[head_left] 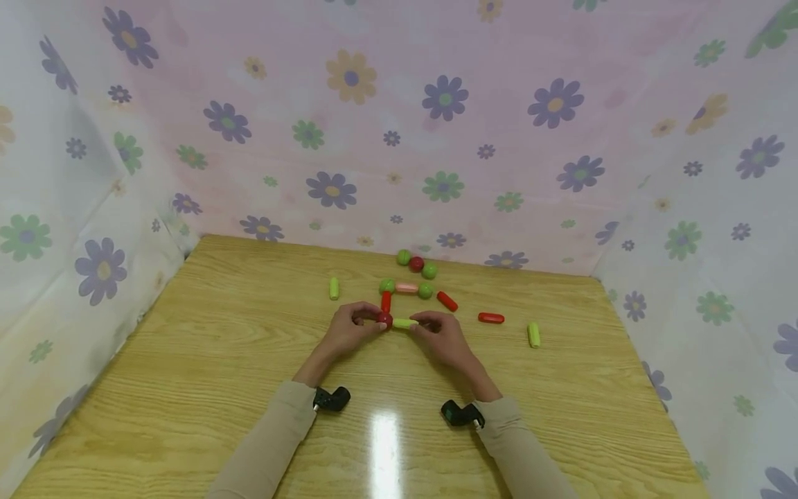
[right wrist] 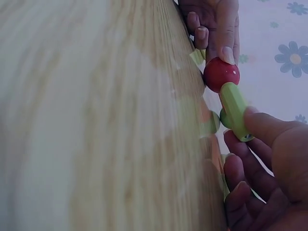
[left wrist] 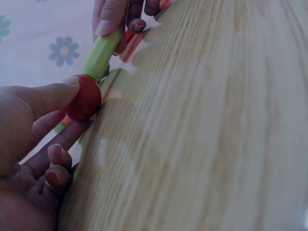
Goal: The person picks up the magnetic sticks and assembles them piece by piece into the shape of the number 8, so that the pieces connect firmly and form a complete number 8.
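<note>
My left hand point(head_left: 350, 328) pinches a dark red ball point(left wrist: 85, 98) between thumb and fingers. Against that ball's right side sits the end of a light green rod point(right wrist: 234, 108), which my right hand point(head_left: 444, 339) pinches at its other end. A red rod point(head_left: 386, 302) runs back from the ball to a green ball point(head_left: 387, 285). From there a pink rod point(head_left: 406, 287) reaches right to another green ball point(head_left: 425, 291). Together these pieces form an open-sided frame lying on the table.
Behind the frame, two green balls point(head_left: 429, 271) flank a red ball point(head_left: 416, 264) on the wooden table point(head_left: 249, 388). Loose red rods point(head_left: 491, 318) and a light green rod point(head_left: 534, 335) lie to the right; another green rod point(head_left: 334, 288) lies left. Flowered cloth point(head_left: 386, 152) surrounds the table's back and sides.
</note>
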`<state>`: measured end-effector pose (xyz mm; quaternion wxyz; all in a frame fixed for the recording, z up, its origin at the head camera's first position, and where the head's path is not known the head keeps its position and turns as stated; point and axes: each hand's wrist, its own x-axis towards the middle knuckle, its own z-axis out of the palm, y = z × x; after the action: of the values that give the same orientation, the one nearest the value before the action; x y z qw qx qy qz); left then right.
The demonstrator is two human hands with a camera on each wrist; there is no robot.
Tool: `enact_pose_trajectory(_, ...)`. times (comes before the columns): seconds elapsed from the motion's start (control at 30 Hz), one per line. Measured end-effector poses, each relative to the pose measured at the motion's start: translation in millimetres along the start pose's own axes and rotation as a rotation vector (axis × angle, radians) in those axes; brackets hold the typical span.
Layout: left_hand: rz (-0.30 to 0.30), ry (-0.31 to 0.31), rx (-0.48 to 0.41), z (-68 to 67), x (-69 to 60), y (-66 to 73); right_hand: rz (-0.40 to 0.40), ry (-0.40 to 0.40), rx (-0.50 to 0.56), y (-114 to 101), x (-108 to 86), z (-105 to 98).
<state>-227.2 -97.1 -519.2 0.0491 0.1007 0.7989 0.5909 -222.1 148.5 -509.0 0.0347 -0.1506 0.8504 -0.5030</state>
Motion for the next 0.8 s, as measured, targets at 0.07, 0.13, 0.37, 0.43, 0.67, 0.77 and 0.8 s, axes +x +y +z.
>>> enact_pose_trajectory(0.07,-0.001,0.003,0.004,-0.1,0.4,-0.1,-0.002,0.008,0.011,0,0.7,0)
enact_pose_trajectory(0.13,0.000,0.006,0.004,-0.1,0.5,0.2,-0.001,0.014,0.014,0,1.4,1)
enact_pose_trajectory(0.37,-0.003,0.010,0.002,0.6,0.6,-0.6,0.022,0.037,0.025,4,2.9,2)
enact_pose_trajectory(0.43,-0.007,0.009,-0.001,1.0,0.6,-0.9,0.028,0.038,0.031,4,3.4,3)
enact_pose_trajectory(0.67,-0.003,0.013,-0.008,1.6,1.3,-1.9,0.023,0.025,0.043,1,1.9,1)
enact_pose_trajectory(0.77,-0.007,0.016,-0.006,1.0,1.2,-1.6,0.035,0.008,0.062,-13,-3.2,-5)
enact_pose_trajectory(0.8,-0.009,0.016,-0.005,0.9,1.2,-1.7,0.045,0.003,0.065,-19,-5.0,-8)
